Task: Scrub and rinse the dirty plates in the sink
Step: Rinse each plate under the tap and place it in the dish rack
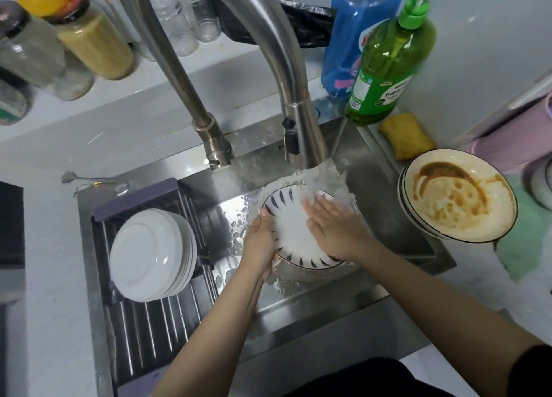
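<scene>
The left hand [259,241] grips the patterned plate [295,241] by its rim; the right hand [334,223] lies flat on it. Beyond the fingertips [310,207] water runs from the faucet [301,133] into the steel sink [376,187]; the white counter [44,163] surrounds it.

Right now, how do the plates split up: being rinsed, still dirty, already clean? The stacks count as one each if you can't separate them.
Being rinsed under the faucet: 1, the blue-patterned plate
Dirty stack right of the sink: 1, sauce-smeared stack
Clean stack on the rack: 1, white plate stack
Total: 3 groups; the number of plates in each stack is unclear.
</scene>
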A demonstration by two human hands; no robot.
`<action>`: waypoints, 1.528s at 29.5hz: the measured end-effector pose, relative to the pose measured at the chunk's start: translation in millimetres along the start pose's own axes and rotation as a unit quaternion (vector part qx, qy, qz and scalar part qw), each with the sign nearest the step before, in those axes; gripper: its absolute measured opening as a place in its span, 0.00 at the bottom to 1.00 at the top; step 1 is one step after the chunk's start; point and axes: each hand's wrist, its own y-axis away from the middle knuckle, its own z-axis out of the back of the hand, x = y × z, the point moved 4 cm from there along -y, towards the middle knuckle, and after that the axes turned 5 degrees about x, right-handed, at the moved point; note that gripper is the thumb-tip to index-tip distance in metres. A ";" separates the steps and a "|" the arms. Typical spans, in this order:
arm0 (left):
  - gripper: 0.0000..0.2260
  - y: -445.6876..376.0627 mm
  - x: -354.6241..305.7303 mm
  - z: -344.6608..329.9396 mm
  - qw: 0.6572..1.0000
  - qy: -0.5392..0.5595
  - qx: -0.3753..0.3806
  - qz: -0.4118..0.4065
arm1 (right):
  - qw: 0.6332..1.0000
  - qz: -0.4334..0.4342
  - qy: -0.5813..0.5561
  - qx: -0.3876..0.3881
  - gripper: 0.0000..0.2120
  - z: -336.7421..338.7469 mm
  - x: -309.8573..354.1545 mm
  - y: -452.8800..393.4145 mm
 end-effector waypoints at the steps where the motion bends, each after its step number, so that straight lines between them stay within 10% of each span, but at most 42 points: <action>1: 0.15 -0.7 -3.2 1.3 1.000 0.001 -0.008 -0.009 | 1.000 -0.012 0.016 -0.006 0.25 -0.3 -2.3 4.0; 7: 0.18 -13.1 -4.2 11.8 0.998 0.027 -0.053 0.010 | 0.993 0.110 -0.042 0.014 0.43 -16.2 18.3 42.5; 11: 0.19 -12.5 -7.6 -1.3 0.999 0.002 0.013 0.040 | 0.965 0.145 -0.083 -0.200 0.22 -9.0 11.3 43.1; 15: 0.19 -9.3 -18.1 -16.2 0.998 -0.011 0.066 -0.015 | 0.944 0.040 -0.227 -0.236 0.12 5.3 12.9 38.8; 22: 0.22 -20.7 -13.5 -36.4 0.940 -0.274 0.074 -0.188 | 0.736 -0.058 -0.665 -0.115 0.11 0.8 -2.4 12.8; 27: 0.22 -46.5 -7.9 -11.5 0.910 -0.348 0.060 -0.218 | 0.651 -0.050 -0.756 -0.045 0.16 -5.5 -10.5 15.2; 30: 0.25 -37.0 -8.9 -29.5 0.831 -0.459 0.083 -0.302 | 0.602 -0.046 -0.797 -0.025 0.14 -2.9 -8.6 12.6; 32: 0.25 -33.4 -11.6 -36.7 0.811 -0.475 0.100 -0.326 | 0.598 -0.044 -0.800 -0.020 0.15 -2.7 -8.5 9.8; 37: 0.24 -59.5 -14.4 -19.7 0.883 -0.407 0.103 -0.212 | 0.609 -0.040 -0.792 -0.012 0.23 -8.2 -5.9 11.7; 41: 0.26 -36.8 -11.9 -47.0 0.820 -0.471 0.133 -0.297 | 0.592 -0.049 -0.804 -0.038 0.17 -6.0 -8.6 14.5; 45: 0.22 -58.9 -8.3 -30.3 0.879 -0.415 0.107 -0.210 | 0.599 -0.058 -0.798 -0.036 0.20 -7.2 -7.5 19.1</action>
